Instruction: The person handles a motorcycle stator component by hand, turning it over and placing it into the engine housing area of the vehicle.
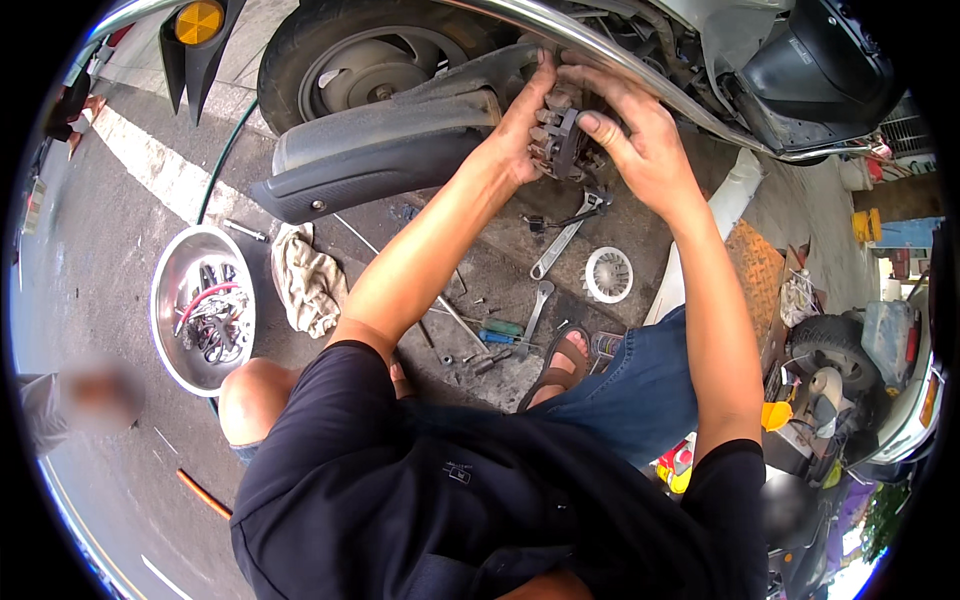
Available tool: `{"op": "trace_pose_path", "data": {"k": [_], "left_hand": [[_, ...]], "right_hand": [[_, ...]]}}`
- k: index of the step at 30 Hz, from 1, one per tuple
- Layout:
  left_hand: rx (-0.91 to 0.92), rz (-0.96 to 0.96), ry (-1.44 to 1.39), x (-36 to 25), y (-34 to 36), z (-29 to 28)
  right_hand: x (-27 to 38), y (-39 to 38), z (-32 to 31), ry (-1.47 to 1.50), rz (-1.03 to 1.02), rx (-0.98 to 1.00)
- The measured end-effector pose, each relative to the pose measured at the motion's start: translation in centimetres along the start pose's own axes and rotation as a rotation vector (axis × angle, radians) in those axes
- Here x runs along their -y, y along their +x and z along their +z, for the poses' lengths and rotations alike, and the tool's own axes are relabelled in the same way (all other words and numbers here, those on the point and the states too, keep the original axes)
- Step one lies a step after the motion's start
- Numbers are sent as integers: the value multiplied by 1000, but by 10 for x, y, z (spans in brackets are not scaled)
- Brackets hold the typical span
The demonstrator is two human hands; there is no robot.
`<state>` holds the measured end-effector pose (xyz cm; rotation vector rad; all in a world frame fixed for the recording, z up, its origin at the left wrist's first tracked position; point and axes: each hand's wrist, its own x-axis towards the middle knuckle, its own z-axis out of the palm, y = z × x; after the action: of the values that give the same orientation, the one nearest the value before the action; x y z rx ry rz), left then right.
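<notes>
My left hand and my right hand are both wrapped round a dark, greasy finned metal part on the underside of a scooter. My left fingers reach up along its left side; my right thumb lies against its right side, with the fingers curled over the top. Just left of them are the grey-black exhaust muffler and the rear wheel. Below my hands lie an adjustable wrench, a white fan wheel, a combination wrench and several screwdrivers and bolts.
At left are a steel bowl of tools, a crumpled rag and a green hose. A white sheet and rusty plate lie right. Another scooter stands at far right. A blurred person is at far left.
</notes>
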<state>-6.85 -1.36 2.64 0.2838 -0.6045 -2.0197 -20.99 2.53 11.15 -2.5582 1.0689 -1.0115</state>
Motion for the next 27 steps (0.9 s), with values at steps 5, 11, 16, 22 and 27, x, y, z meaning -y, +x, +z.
{"op": "trace_pose_path", "data": {"k": [5, 11, 16, 22, 27], "left_hand": [[-163, -44, -99, 9, 2, 0], [-315, -60, -240, 11, 16, -6], [-35, -105, -285, 5, 36, -38], [-230, -129, -167, -11, 33, -26], [-356, -138, -223, 3, 33, -27]], "right_hand": [[-21, 13, 49, 372, 369, -449], [-24, 16, 71, 334, 484, -387], [-38, 35, 76, 671, 728, -413], [-31, 42, 85, 637, 609, -585], [-34, 35, 90, 782, 452, -526]]}}
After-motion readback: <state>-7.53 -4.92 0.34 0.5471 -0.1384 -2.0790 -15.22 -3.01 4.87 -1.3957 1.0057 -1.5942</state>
